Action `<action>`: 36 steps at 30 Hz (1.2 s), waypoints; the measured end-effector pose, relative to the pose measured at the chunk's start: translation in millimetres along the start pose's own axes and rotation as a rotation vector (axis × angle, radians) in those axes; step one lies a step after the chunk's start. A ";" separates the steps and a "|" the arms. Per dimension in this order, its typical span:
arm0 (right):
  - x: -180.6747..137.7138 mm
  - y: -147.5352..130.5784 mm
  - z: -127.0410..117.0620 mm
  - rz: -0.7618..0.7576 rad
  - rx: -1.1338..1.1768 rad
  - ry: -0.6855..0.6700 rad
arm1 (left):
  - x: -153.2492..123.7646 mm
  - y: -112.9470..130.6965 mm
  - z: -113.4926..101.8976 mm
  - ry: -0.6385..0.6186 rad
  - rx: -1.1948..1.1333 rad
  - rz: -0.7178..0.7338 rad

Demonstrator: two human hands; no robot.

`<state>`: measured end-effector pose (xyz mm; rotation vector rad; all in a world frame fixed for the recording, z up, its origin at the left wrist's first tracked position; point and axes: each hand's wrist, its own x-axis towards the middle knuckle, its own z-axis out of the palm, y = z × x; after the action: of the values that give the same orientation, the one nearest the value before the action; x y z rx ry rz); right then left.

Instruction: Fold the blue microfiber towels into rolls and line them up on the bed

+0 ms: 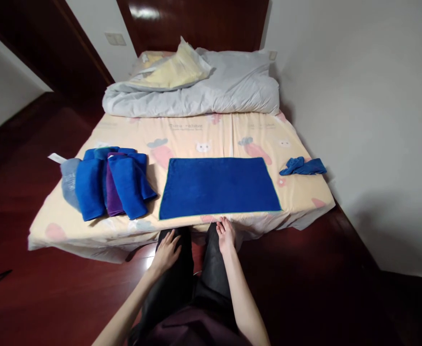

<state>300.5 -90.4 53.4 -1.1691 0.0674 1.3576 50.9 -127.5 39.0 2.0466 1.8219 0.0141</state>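
Cloth, blue (218, 186), is spread flat near the front edge of the bed, its long sides running left to right and its border finished in a thin greenish line. It is laid over a pale patterned sheet (124, 129), printed with carrots and rabbit faces.

Left hand (166, 251) is held palm down over the left thigh, below the cloth's near left corner; fingers are spread apart. Right hand (226, 235) is placed above the right knee at the bed's front edge, fingers loosely extended and parted from the thumb. Fingertips are brought just beside the cloth's near edge; whether it is touched cannot be told.

To the left of the cloth, folded blue cloths (90, 190) are heaped, with a purple cloth (114, 199) tucked among them. At the heap's outer side a grey-blue bundle (70, 181) is seen, with a white tag (56, 158) stuck out beside it. To the right, well apart from the heap, a crumpled blue piece (304, 166) is left bunched near the bed's side.

At the far end, a pale quilt (239, 96) is rolled back, with a yellow pillow (178, 72) propped on top. Dark trousers (214, 269) are worn.
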 end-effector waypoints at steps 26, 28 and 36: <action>33.7 16.2 27.1 0.182 0.003 0.153 | 477.9 174.6 -113.1 -0.069 0.067 0.185; 35.3 16.6 29.0 0.206 0.033 0.166 | 483.4 176.3 -113.2 -0.064 0.040 0.176; 32.3 12.7 36.3 0.188 0.064 0.160 | 493.4 175.9 -123.4 -0.125 -0.083 0.199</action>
<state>279.8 -45.9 42.5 -1.2394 0.3405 1.4119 259.9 366.7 80.5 2.1122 1.5140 0.0162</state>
